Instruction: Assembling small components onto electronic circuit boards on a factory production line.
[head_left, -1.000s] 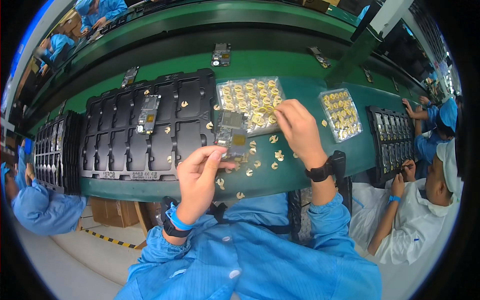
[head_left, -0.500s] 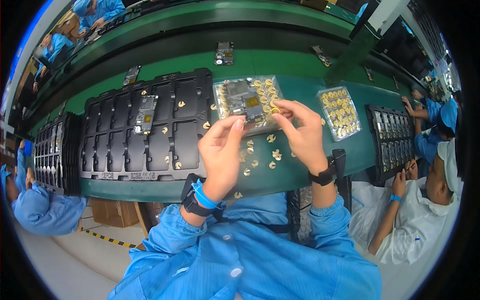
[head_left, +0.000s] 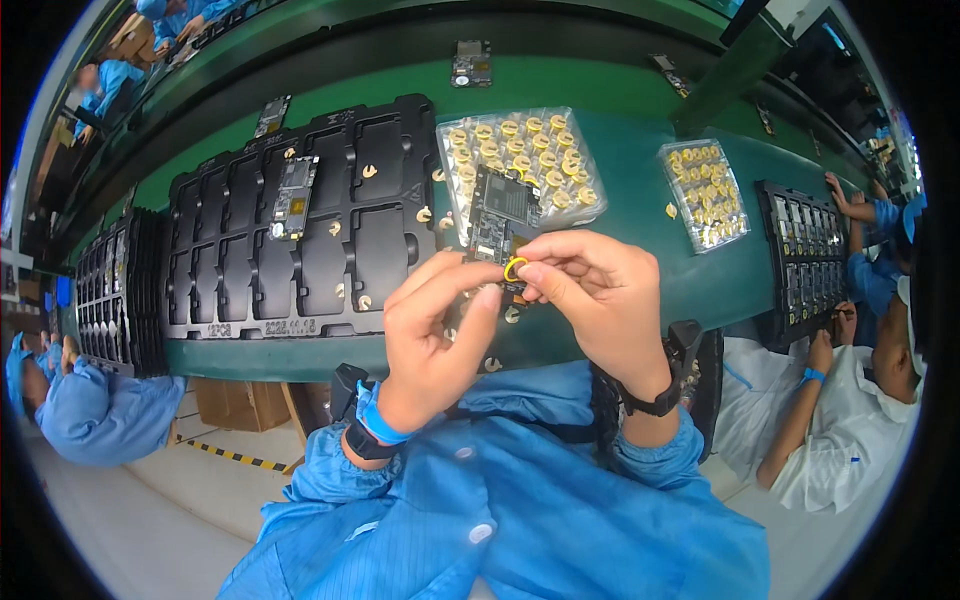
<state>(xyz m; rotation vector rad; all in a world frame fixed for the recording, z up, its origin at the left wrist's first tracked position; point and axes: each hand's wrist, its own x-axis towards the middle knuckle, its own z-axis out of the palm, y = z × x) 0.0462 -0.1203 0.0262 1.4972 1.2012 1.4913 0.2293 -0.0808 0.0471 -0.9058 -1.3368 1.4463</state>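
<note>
In front of me, my left hand (head_left: pixel 432 325) pinches the lower end of a dark circuit board (head_left: pixel 505 200), thumb and index finger at its left side. My right hand (head_left: pixel 600 290) comes in from the right, its thumb and fingers closed on a small yellow-rimmed coin cell (head_left: pixel 514 269) by the board's lower end. My fingers partly hide that end. Beyond the board lies a clear plastic tray of yellow-rimmed coin cells (head_left: pixel 545 150). Small pale cut-out pieces (head_left: pixel 424 215) are scattered on the table and the black tray.
At left, a large black compartment tray (head_left: pixel 340 250) carries another circuit board (head_left: pixel 294 198). Stacked black trays (head_left: pixel 110 290) stand farther left. A second coin-cell tray (head_left: pixel 705 195) lies to the right, near a filled black tray (head_left: pixel 805 255) and co-workers. More boards (head_left: pixel 472 65) lie along the far green strip.
Both hands have come nearer to me with the board, uncovering more of the coin-cell tray. The board has turned more upright, and the coin cell is now by its lower end.
</note>
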